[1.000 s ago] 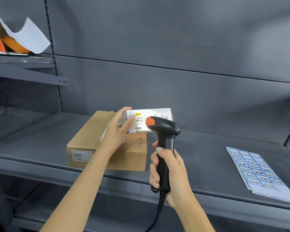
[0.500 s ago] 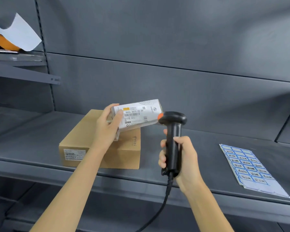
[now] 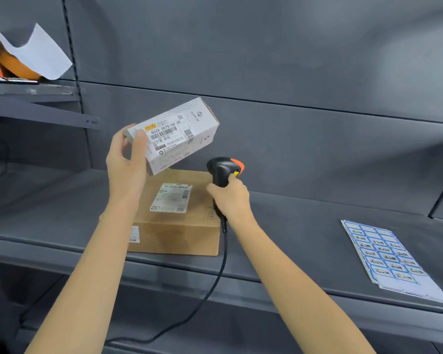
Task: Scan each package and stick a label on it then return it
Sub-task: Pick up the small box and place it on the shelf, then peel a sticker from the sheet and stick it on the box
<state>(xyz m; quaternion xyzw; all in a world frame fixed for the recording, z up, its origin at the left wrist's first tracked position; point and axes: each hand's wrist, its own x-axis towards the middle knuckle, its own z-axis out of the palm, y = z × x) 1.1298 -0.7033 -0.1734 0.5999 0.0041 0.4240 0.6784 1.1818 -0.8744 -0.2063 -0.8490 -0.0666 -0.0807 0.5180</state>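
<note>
Head view: left hand (image 3: 127, 162) grips white box (image 3: 175, 135) aloft; right hand (image 3: 229, 198) grips scanner (image 3: 221, 171) beside carton (image 3: 179, 215).

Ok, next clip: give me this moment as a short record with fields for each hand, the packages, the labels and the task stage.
left hand: grips the white box by one end, raised and tilted, barcode label facing the camera
right hand: holds the scanner by its handle, beside the brown carton
brown carton: on the shelf, shipping label on top
label sheet: flat on the shelf, at right
stage: white box held up beside the scanner; no label picked yet
</note>
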